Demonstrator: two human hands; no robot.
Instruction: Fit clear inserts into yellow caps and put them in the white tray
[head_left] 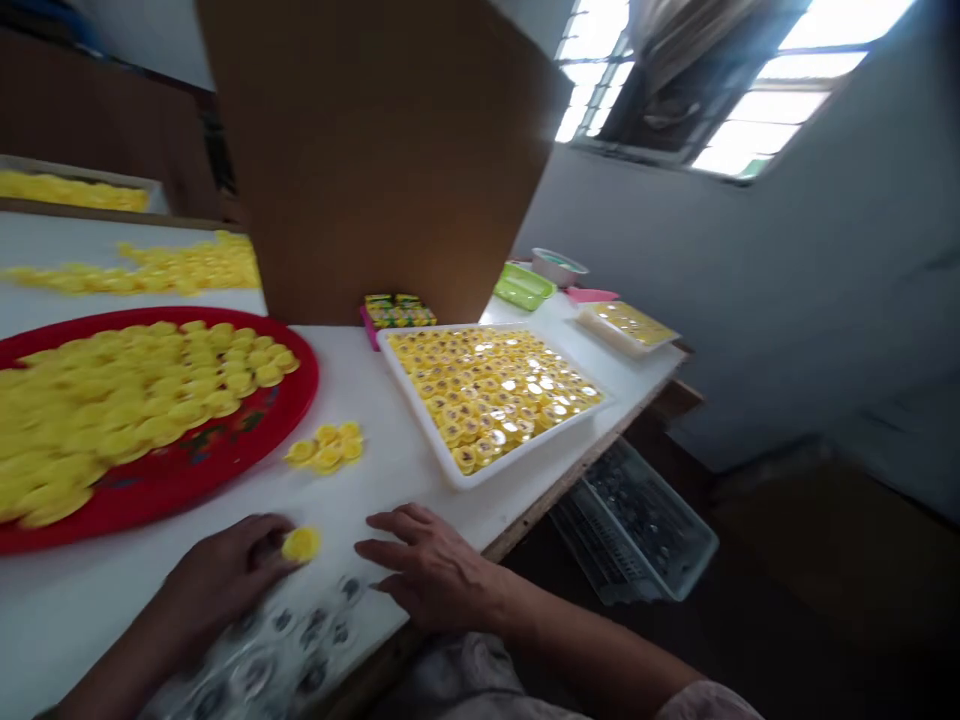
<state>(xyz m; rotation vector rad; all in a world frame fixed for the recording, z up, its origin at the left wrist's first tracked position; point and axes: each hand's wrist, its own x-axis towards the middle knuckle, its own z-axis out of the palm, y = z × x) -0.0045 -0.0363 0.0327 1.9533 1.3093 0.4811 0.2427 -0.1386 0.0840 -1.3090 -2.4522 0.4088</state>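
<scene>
A small round yellow plastic piece (301, 545) is pinched at the fingertips of the left hand (225, 568), left of the right hand (439, 568), whose fingers are spread apart. A light rim grip is best used, clear of the near transparent dark-centred discs (350, 588).

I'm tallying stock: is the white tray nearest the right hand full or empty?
Full, or nearly so: yellow discs cover the white tray almost rim to rim.

Platter (304, 405) lies left, tray (463, 479) right, on table (394, 460); piece cluster (328, 447) between. Panel (382, 160) stands behind; crate (688, 575) sits below table's right edge
</scene>
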